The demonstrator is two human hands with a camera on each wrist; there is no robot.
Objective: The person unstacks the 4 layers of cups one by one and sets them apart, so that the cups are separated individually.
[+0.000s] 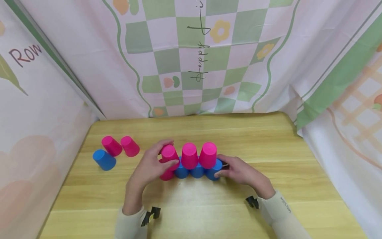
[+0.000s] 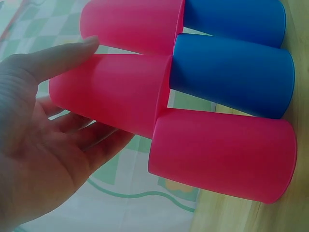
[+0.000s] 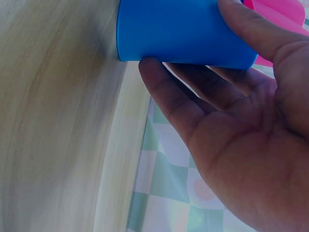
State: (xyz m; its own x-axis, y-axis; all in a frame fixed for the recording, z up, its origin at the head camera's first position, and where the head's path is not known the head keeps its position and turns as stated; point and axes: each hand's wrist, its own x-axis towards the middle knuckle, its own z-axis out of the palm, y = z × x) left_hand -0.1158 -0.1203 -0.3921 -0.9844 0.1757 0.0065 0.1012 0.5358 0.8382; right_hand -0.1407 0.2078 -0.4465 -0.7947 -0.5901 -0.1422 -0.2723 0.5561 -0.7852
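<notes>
Upside-down plastic cups stand in two tiers on the wooden table. A pink cup [image 1: 166, 176] at the left end and three blue cups, one at the middle [image 1: 197, 171], make up the lower row. Three pink cups rest on top, bridging the cups below. My left hand [image 1: 148, 167] holds the upper left pink cup [image 2: 111, 89] between thumb and fingers, its rim over the lower pink and blue cups. At the row's right end, my right hand [image 1: 240, 170] grips the end blue cup [image 3: 183, 34], thumb on the near side and fingers behind.
Apart at the left stand two pink cups, one nearer the middle [image 1: 130, 146], and a blue cup [image 1: 104, 160], all upside down. Patterned cloth [image 1: 191, 59] hangs behind the table [image 1: 203, 212] and along both sides. Black wrist mounts sit on both sleeves.
</notes>
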